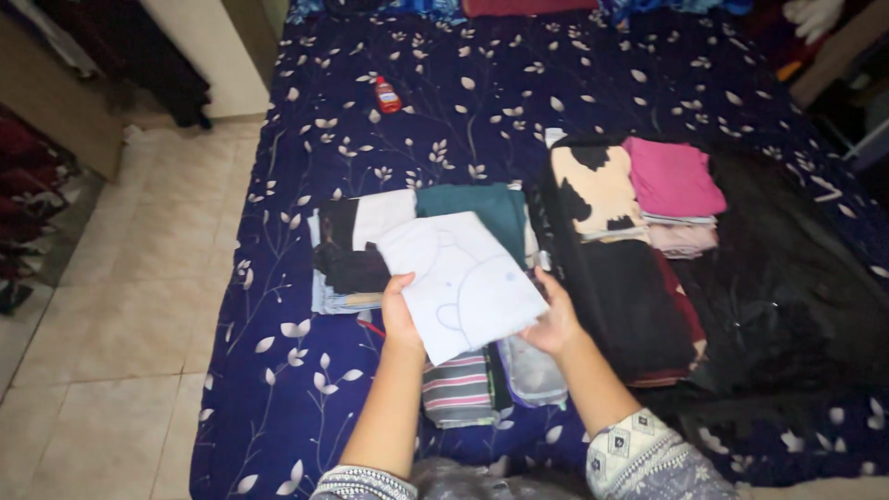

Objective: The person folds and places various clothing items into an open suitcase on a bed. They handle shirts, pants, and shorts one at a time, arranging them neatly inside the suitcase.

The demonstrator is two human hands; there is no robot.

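Both hands were up on the folded white garment, and that was the piece to watch. The left hand pinched its near-left edge, thumb on top, fingers tucked under; the right hand clamped the near-right corner the same way. So each grip was closed on the cloth, one on either side, with the garment stretched flat between them.

The garment hung above the bed, lifted clear over the loose stack of folded clothes directly beneath it. It sat tilted, its long axis running from the far-left corner down toward the right hand, faint blue line drawings on top.

Now the relation that mattered: the open black suitcase lay just to the right of the garment, its near wall almost touching the garment's right edge. The right hand was plainly the nearer one to it; the left was a full garment's width further off. Inside the suitcase, at its far end, sat a cream-and-black folded piece and a pink folded stack beside it, while the near part showed dark cloth.

Well beyond the garment, further up the bed, a small red bottle lay by itself.
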